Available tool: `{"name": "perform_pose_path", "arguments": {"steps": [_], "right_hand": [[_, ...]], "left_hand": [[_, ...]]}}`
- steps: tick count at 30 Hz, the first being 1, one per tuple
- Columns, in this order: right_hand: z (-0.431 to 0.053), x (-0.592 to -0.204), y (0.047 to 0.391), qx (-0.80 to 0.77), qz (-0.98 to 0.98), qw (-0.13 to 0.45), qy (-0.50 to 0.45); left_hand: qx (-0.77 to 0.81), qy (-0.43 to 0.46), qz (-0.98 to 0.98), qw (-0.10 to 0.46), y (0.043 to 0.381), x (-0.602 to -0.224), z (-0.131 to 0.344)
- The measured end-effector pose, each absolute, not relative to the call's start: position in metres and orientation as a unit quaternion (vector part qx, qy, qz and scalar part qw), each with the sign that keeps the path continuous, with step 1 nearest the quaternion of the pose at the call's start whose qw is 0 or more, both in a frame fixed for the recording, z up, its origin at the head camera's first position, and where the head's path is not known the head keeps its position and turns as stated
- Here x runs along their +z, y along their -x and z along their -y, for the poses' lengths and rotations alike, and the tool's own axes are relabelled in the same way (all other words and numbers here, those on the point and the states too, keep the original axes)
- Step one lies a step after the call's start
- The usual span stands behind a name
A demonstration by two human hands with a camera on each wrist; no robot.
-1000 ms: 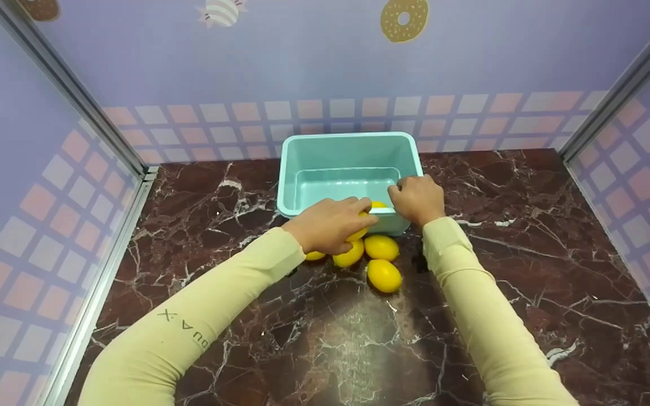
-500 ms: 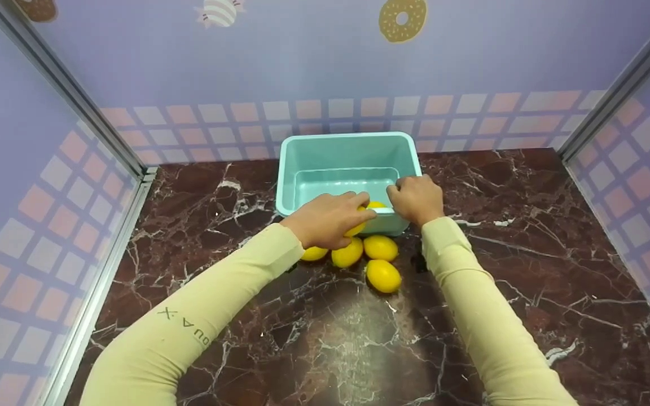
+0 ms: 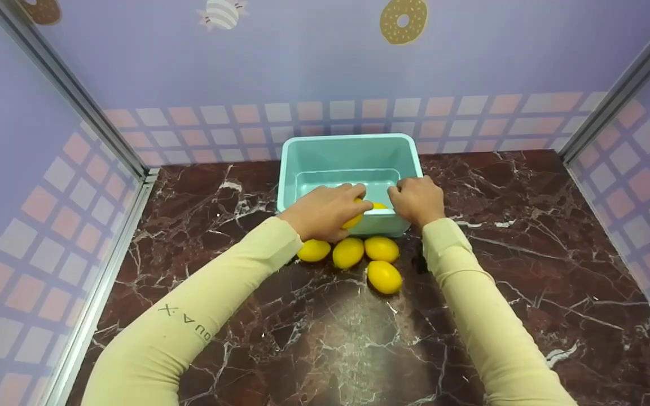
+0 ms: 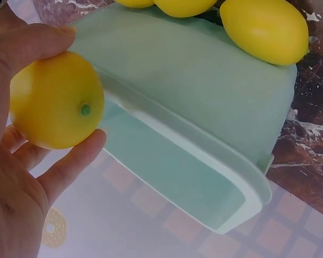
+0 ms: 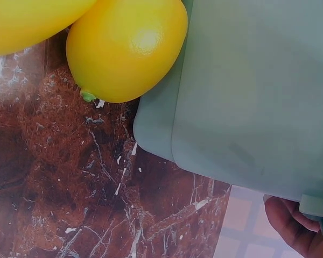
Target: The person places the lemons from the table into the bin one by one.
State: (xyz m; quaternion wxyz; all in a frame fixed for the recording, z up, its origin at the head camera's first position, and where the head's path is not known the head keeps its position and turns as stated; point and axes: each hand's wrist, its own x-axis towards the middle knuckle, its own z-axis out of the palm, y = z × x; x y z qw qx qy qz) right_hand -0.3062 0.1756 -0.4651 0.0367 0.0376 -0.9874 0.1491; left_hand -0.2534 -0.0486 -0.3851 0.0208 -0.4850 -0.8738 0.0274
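A lemon (image 4: 56, 99) sits in my left hand (image 3: 325, 211), pinched between thumb and fingers at the near rim of a pale green plastic basin (image 3: 353, 152). The left wrist view shows the green stem end of this lemon. My right hand (image 3: 420, 200) grips the basin's rim at its near right corner, fingers curled over the edge. Just inside the near wall, part of another lemon (image 3: 378, 206) shows between my hands. Several lemons lie on the tabletop right in front of the basin, among them a leftmost lemon (image 3: 313, 251) and a nearest lemon (image 3: 384, 277).
The basin stands on a dark red marbled tabletop (image 3: 280, 349), close to the patterned back wall (image 3: 325, 67). Side panels with metal-edged frames (image 3: 65, 73) close off the left and right.
My left hand has lifted slightly and moved away from me with its lemon, uncovering more of the leftmost lemon on the table. The right hand stays on the rim.
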Motion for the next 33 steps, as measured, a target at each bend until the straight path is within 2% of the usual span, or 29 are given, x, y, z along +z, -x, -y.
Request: {"name": "perform_pose_path", "arguments": {"steps": [23, 33], "right_hand": [[-0.176, -0.464, 0.306, 0.141, 0.989, 0.026, -0.037], [-0.175, -0.465, 0.306, 0.143, 0.989, 0.030, -0.034]], "left_hand": [[0.036, 0.473, 0.880, 0.027, 0.264, -0.377, 0.047], [0.047, 0.458, 0.888, 0.009, 0.269, -0.372, 0.043]]}}
